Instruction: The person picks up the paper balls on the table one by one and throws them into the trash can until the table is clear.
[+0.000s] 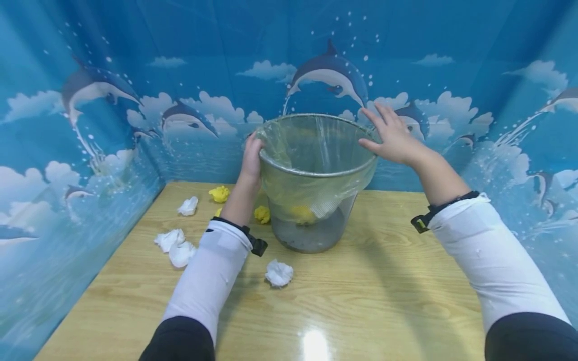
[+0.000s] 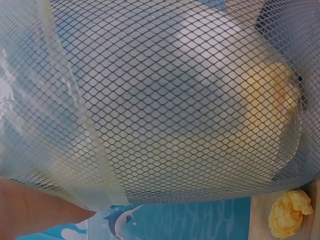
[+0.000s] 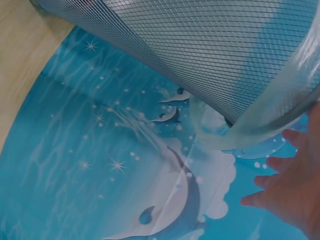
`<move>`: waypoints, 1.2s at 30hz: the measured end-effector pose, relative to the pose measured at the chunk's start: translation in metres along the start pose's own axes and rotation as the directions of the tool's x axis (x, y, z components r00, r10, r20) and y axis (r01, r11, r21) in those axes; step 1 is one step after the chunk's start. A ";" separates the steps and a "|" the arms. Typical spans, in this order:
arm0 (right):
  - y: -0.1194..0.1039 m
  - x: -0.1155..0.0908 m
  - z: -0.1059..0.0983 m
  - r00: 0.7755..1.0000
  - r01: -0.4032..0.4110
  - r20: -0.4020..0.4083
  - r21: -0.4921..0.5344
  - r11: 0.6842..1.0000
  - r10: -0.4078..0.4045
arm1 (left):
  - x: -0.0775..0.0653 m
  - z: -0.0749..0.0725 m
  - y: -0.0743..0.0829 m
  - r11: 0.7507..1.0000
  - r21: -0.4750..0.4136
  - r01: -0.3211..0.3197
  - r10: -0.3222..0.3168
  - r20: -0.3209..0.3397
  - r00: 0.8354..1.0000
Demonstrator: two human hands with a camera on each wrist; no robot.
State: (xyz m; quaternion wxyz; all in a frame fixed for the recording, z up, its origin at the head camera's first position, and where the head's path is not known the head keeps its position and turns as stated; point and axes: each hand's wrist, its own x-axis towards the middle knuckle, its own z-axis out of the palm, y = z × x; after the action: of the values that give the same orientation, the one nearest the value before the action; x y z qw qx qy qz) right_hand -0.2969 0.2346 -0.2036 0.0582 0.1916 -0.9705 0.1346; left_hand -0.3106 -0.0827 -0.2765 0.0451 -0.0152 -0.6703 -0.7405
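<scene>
A grey mesh wastebasket [image 1: 311, 235] stands on the wooden table, tilted slightly. Its metal rim is lined with a thin, pale yellow-green bin liner [image 1: 289, 188], folded down over the outside. My left hand [image 1: 252, 158] grips the rim on the left side; part of its fingers is hidden. One finger [image 2: 45, 207] of that hand lies by the liner's edge in the left wrist view. On the right, my right hand [image 1: 394, 138] has its fingers spread beside the rim and liner. Something yellow and crumpled [image 2: 272, 95] shows through the mesh.
White crumpled paper balls lie in front [image 1: 279, 273] and at the left [image 1: 188, 206] of the table [image 1: 361, 301]. Yellow crumpled balls [image 1: 262, 214] lie left of the basket. A blue dolphin-print curtain [image 1: 203, 45] encloses the table's back and sides.
</scene>
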 end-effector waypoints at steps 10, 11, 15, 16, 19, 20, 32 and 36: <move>0.010 0.000 0.013 0.998 -0.060 0.023 0.346 0.936 0.055 | 0.000 -0.001 0.002 1.000 -0.006 0.000 0.000 0.010 1.000; 0.011 0.001 0.014 0.998 -0.067 0.031 0.388 0.919 0.060 | 0.000 -0.001 0.002 1.000 -0.006 0.001 -0.001 0.010 1.000; 0.015 0.000 0.023 0.994 -0.107 0.065 0.550 0.829 0.085 | -0.001 0.000 0.002 1.000 -0.008 0.004 -0.004 0.006 1.000; 0.015 0.000 0.025 0.993 -0.116 0.069 0.588 0.801 0.093 | -0.001 0.000 0.001 1.000 -0.008 0.006 -0.005 0.004 1.000; 0.015 -0.001 0.031 0.990 -0.135 0.065 0.676 0.724 0.124 | -0.002 0.000 0.001 1.000 -0.009 0.007 -0.007 0.004 1.000; 0.015 -0.001 0.032 0.989 -0.137 0.057 0.705 0.696 0.136 | -0.002 0.000 0.001 1.000 -0.009 0.006 -0.006 0.004 1.000; 0.005 0.000 0.050 0.953 -0.092 0.006 0.959 0.270 0.302 | -0.001 -0.001 0.001 1.000 -0.016 0.006 -0.006 0.014 1.000; 0.004 0.000 0.054 0.948 -0.106 0.041 0.975 0.193 0.314 | -0.001 -0.001 0.001 1.000 -0.018 0.010 -0.010 0.011 1.000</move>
State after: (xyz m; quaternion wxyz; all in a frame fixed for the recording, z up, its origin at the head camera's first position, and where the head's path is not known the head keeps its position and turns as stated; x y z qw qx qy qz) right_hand -0.3019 0.2232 -0.2566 -0.0111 0.0391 -0.6829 0.7294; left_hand -0.3092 -0.0833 -0.2759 0.0376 -0.0166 -0.6641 -0.7465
